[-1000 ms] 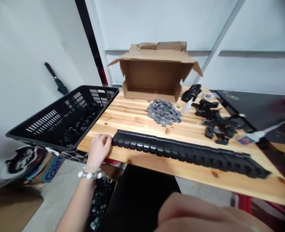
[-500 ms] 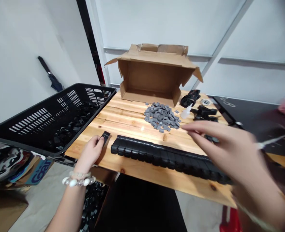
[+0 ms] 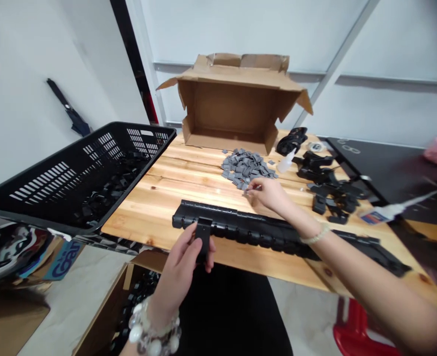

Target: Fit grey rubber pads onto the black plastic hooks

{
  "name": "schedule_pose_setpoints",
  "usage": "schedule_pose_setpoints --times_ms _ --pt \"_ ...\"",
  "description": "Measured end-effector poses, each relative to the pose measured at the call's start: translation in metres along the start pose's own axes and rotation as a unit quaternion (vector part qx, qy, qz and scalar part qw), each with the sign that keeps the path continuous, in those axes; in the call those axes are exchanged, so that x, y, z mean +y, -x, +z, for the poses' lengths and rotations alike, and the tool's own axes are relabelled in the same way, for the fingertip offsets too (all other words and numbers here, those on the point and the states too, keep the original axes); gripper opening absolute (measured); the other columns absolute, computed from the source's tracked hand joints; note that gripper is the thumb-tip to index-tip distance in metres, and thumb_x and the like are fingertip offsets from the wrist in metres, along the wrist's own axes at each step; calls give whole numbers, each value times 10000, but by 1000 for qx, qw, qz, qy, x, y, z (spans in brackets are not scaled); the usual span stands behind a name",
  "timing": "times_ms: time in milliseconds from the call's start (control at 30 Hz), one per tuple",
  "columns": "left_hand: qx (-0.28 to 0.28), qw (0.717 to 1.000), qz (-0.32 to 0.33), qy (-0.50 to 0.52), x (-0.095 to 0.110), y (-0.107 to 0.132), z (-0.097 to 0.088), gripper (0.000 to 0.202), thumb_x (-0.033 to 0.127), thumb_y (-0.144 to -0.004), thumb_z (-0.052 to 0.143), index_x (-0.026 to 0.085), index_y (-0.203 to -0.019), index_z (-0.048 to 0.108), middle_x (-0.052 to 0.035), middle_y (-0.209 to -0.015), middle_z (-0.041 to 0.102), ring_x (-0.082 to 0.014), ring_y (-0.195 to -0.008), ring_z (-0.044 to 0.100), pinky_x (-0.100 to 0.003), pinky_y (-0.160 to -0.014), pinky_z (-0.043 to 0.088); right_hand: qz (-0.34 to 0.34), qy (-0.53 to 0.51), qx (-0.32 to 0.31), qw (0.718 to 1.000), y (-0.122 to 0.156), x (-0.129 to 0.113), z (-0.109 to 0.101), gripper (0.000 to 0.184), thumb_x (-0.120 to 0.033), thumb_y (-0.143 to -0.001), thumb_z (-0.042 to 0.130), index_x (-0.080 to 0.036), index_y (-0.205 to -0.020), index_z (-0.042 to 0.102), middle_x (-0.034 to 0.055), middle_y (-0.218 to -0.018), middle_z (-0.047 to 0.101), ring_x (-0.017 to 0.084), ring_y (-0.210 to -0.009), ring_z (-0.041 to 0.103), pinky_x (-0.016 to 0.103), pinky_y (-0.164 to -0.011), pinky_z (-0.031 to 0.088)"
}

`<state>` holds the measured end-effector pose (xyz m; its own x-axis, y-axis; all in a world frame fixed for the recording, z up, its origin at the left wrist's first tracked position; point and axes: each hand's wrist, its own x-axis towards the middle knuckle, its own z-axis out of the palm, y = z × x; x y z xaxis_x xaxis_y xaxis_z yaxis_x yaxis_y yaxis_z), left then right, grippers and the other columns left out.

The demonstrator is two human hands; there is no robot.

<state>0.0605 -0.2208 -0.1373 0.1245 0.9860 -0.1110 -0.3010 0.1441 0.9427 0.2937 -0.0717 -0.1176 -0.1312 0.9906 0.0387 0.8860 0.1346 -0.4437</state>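
My left hand (image 3: 183,264) is closed around a small black plastic piece (image 3: 203,237), held just in front of the table's near edge. A long row of joined black pieces (image 3: 263,230) lies across the wooden table (image 3: 166,198) right behind it. My right hand (image 3: 268,193) reaches over that row to the near edge of a pile of small grey pieces (image 3: 246,168), fingers pinched on a grey piece.
A black slotted basket (image 3: 73,173) holding black parts overhangs the table's left side. An open cardboard box (image 3: 236,99) stands at the back. Loose black parts (image 3: 329,185) and a small white bottle (image 3: 287,162) lie to the right. Another box of black parts (image 3: 136,306) sits on the floor.
My left hand has carried the black piece from the left end of the row toward me and the middle. My right hand has moved in from the right to the grey pile.
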Motion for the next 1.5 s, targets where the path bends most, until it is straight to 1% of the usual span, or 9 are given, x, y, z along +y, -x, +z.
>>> schedule_pose_setpoints --times_ms 67,133,233,400,733,1067,1233,1400,1500 --pt "-11 1000 4 18 -5 1 9 209 356 -967 519 180 -1050 594 -33 -855 606 -107 -641 541 -228 -563 454 -4 -62 3 998 31 -14 -8 108 -209 -894 580 -146 -908 666 26 -739 696 133 -641 658 223 -622 517" --pt "-19 999 -2 35 -10 1 18 224 360 -977 504 194 -1107 577 -36 -869 607 -103 -634 532 -214 -533 433 -47 -218 50 973 71 -28 -9 70 -216 -865 626 -159 -879 664 18 -716 696 138 -616 662 225 -580 530" --pt "-30 998 -20 55 -15 2 31 255 374 -973 511 215 -1170 545 -41 -913 610 -99 -640 532 -201 -522 417 -123 -260 167 943 128 -42 4 85 -139 -842 630 -200 -855 687 42 -939 731 167 -849 706 259 -741 580" --pt "-40 999 -22 1 -17 6 44 450 368 -876 675 269 -1276 494 -13 -880 605 -110 -677 545 -210 -602 469 -61 -326 222 917 177 -48 45 339 -69 -867 611 -275 -1135 631 17 -1063 721 152 -976 703 268 -868 591" --pt "-18 997 -76 -3 -25 5 44 421 350 -833 735 271 -1186 519 6 -879 612 -91 -666 555 -185 -603 478 -61 -343 236 907 189 -46 59 508 -6 -849 609 -320 -1243 545 -18 -1117 693 111 -1044 668 220 -933 554" --pt "-22 990 -119 74 -17 8 48 333 343 -840 726 266 -1107 543 18 -816 581 -53 -566 493 -150 -512 418 -118 -313 211 918 184 -48 47 297 -20 -860 610 -241 -1058 595 23 -1017 669 138 -933 652 265 -820 564" --pt "-31 995 -99 15 -23 14 47 333 378 -881 663 288 -1165 516 15 -775 574 -86 -581 494 -161 -494 408 -81 -302 241 919 183 -48 36 232 -42 -859 633 -242 -976 647 5 -904 663 127 -836 635 238 -728 546" --pt "-61 988 -64 -124 -26 19 46 328 385 -924 587 263 -1220 515 -1 -725 558 -124 -601 494 -203 -506 416 -18 -345 248 905 177 -49 32 157 -107 -851 682 -254 -905 679 2 -1032 679 144 -975 643 259 -837 547" --pt "-68 983 -51 -162 -24 21 48 320 366 -921 579 254 -1216 522 -31 -830 608 -141 -643 527 -234 -548 449 -13 -363 233 902 173 -51 31 146 -117 -851 685 -256 -894 693 -4 -1069 687 149 -1004 652 269 -863 554"
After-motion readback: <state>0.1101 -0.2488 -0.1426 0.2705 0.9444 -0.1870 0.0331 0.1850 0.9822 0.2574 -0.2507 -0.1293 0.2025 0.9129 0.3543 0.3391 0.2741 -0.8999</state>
